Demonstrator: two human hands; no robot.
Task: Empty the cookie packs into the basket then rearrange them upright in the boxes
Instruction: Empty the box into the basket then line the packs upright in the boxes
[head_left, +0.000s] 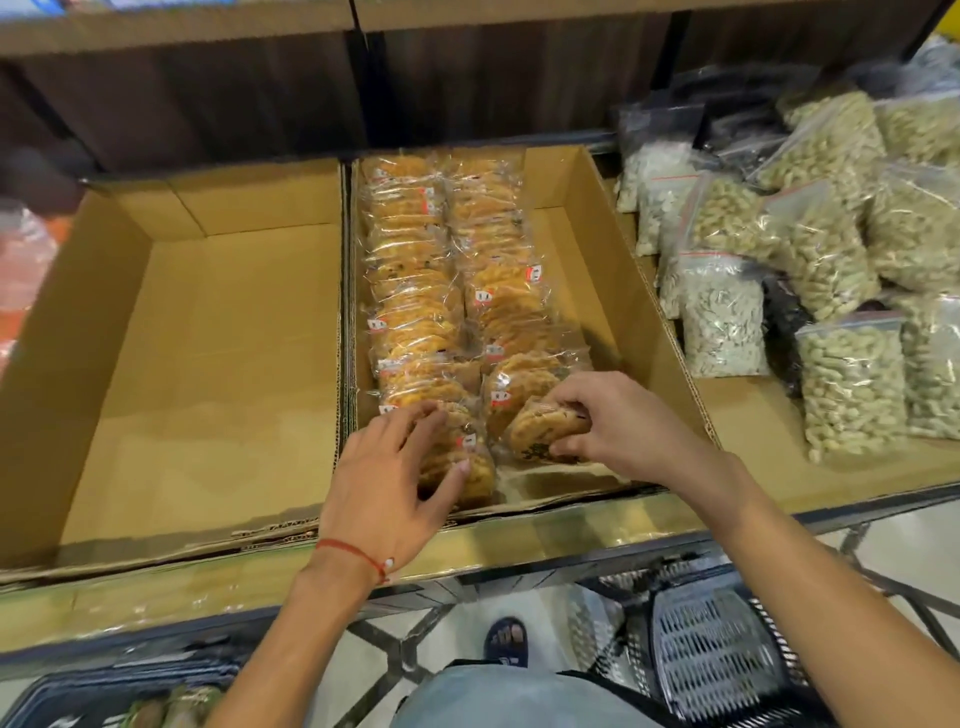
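My left hand (395, 467) curls round a clear-wrapped golden cookie pack (480, 467). My right hand (608, 415) pinches a second pack (540, 423) just beside it. Both are inside the brown cardboard box (649, 291) on the shelf (519, 540), with a black plastic basket (717, 660) on the floor beneath.

Clear bags of pale nuts (826, 244) lie heaped at the right, dark bags (737, 130) behind them, a wooden panel (218, 104) beyond.
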